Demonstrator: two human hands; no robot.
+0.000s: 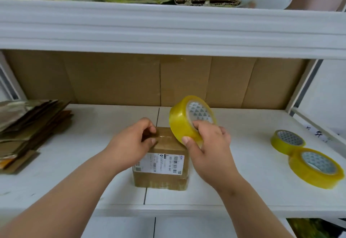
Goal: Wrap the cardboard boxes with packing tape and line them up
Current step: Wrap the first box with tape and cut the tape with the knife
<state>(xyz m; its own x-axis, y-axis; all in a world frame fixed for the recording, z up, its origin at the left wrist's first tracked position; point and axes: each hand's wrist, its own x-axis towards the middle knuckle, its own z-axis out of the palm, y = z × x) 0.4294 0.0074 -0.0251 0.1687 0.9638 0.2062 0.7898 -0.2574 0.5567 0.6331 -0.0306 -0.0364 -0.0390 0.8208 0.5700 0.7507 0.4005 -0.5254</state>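
A white shelf (243, 172) carries 1 cardboard box (164, 168) at its centre. The left hand (131, 144) rests on the box top at 10 o'clock, fingers (149, 127) curled, pinching at the tape there. The right hand (209, 142) grips a yellow tape roll (184, 120), tilted on the box's 1 o'clock corner. 2 spare rolls (316, 168) lie at 3 o'clock.

A packing or stockroom: white shelving (168, 30) stacked with flattened cardboard (28, 131), spare tape rolls (316, 168), a labelled parcel (162, 164)
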